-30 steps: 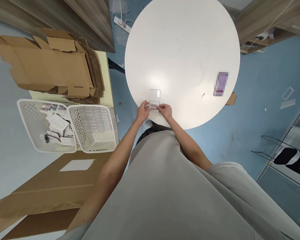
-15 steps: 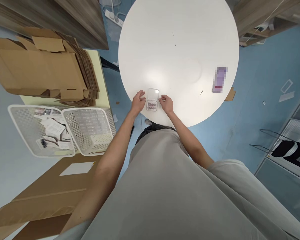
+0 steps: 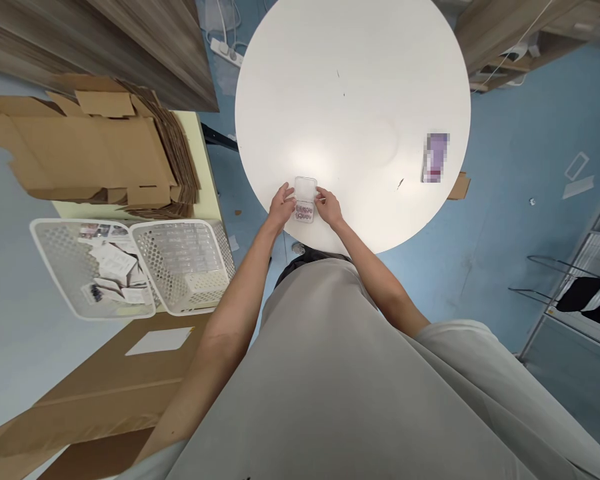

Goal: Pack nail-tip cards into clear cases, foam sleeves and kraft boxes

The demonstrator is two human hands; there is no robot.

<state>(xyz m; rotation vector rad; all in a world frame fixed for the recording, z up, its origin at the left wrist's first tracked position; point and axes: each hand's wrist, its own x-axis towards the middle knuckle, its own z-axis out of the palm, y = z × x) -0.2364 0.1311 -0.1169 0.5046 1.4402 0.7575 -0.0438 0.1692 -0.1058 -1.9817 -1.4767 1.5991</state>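
A small clear plastic case (image 3: 305, 189) lies with its lid raised at the near edge of the round white table (image 3: 350, 140). Its lower half holds several small pinkish-purple pieces (image 3: 304, 212) in rows, too small to name. At the case's left side is my left hand (image 3: 282, 207), its fingers apart and the tips at the edge. My right hand (image 3: 329, 205) is on the other side, fingers bent, with the fingertips against the case near where lid and base meet. The undersides of the fingers are hidden.
Right on the table lies a blurred purple item (image 3: 435, 158). To my left are stacked flat cardboard boxes (image 3: 95, 147), a white basket of packets (image 3: 93, 310) and another basket (image 3: 223, 280) of clear cases. A power strip (image 3: 227, 52) lies beyond the table's left edge.
My right fingertips have shifted slightly up along the case's side, and my left fingers have come closer to its left edge. The camera view has shifted a little.
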